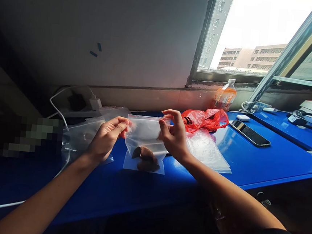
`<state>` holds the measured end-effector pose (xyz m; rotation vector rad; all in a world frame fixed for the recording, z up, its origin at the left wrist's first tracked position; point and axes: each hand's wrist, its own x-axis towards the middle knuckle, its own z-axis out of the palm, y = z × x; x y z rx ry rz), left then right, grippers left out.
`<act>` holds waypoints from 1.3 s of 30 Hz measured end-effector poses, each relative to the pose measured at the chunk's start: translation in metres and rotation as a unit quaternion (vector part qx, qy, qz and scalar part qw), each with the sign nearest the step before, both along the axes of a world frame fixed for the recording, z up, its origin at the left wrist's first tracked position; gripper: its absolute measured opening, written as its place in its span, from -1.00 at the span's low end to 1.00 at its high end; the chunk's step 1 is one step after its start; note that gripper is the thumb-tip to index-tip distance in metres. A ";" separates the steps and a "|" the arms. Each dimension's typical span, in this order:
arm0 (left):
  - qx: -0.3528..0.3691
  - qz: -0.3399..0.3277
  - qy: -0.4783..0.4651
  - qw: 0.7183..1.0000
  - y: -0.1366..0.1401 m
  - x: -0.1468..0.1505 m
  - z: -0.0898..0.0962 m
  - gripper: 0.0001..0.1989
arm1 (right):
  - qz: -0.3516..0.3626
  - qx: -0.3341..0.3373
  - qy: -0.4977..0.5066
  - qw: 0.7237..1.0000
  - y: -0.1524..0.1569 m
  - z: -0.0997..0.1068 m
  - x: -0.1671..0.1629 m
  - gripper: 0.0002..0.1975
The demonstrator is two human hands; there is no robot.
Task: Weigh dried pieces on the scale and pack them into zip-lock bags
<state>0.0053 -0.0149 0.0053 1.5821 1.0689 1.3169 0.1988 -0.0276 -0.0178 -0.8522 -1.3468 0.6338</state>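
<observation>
A clear zip bag (146,136) hangs upright between my hands over the front of the blue table, with several brown, nut-like pieces (148,158) at its bottom. My left hand (107,134) pinches the bag's upper left corner between thumb and fingers. At the upper right corner, my right hand (174,133) grips the edge, its thumb in front and its index finger raised and bent over the top. Part of the bag's right edge is hidden behind the right-hand fingers. I cannot tell whether the zip strip is closed.
More clear bags (206,152) lie flat right of my right hand, beside a red plastic bag (203,119). Filled clear bags (82,136) lie left, near a white cable (57,106). A phone (250,133), white earbud case (242,117) and orange drink bottle (225,95) stand farther right.
</observation>
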 end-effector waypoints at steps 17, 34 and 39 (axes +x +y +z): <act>0.040 0.019 0.004 0.999 0.002 -0.012 -0.001 -0.88 | -0.019 0.072 -0.098 0.992 -0.002 -0.008 -0.003 -0.79; 0.275 0.032 0.280 0.919 -0.019 0.013 -0.012 -0.81 | -0.049 0.143 -0.325 0.934 -0.015 -0.006 -0.018 -0.64; 0.222 0.062 0.269 0.935 -0.021 0.013 -0.014 -0.80 | -0.020 0.141 -0.281 0.949 -0.010 -0.009 -0.014 -0.64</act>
